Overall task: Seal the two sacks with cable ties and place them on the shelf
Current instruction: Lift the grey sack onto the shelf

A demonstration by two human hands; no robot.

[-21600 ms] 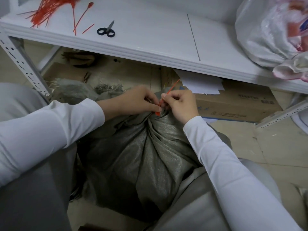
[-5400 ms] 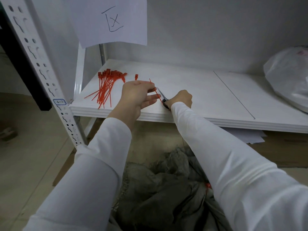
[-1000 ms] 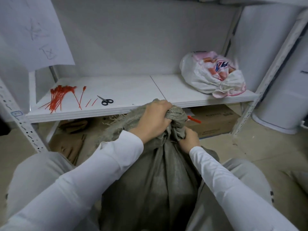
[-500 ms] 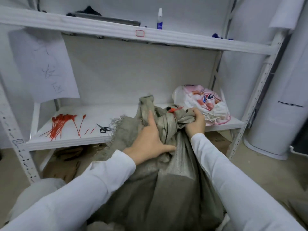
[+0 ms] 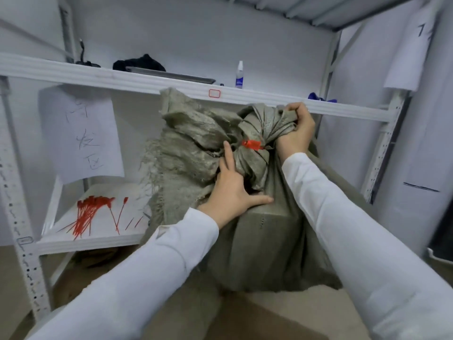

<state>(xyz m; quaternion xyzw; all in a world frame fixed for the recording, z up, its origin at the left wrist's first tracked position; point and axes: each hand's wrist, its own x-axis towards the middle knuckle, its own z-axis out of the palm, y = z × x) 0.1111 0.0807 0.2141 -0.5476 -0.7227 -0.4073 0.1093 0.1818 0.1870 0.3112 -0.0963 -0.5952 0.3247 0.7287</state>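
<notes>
**Tied sack held up in front of the shelves**

Nearest to me are my two white sleeves, reaching forward to either side of the sack (image 5: 264, 241). It is grey-green woven stuff, and it hangs upright between my arms. I cannot tell whether its bottom rests on anything.

My left hand (image 5: 232, 190) lies against the sack's front, just under the tied neck. Its grip is loose: the forefinger points straight up the cloth and the thumb lies flat out to the right. The other fingers are lost in a fold.

A red cable tie (image 5: 252, 144) cinches the neck just above that forefinger. My right hand (image 5: 296, 126) is above and to the right of the tie, its grip closed tight on the bunched mouth of the sack. The rest of the mouth flops out to the left with a frayed edge.

Behind the sack on the left is the lower shelf (image 5: 98, 239), with the spare cable ties (image 5: 90, 212) in a red bunch and a few lying loose beside it. A paper sheet (image 5: 81, 133) with handwriting hangs over that bay.

Farther back, the upper shelf (image 5: 122, 79) runs across at the height of the sack's top. It carries a dark cloth (image 5: 138, 63) and a small spray bottle (image 5: 239, 74).
</notes>
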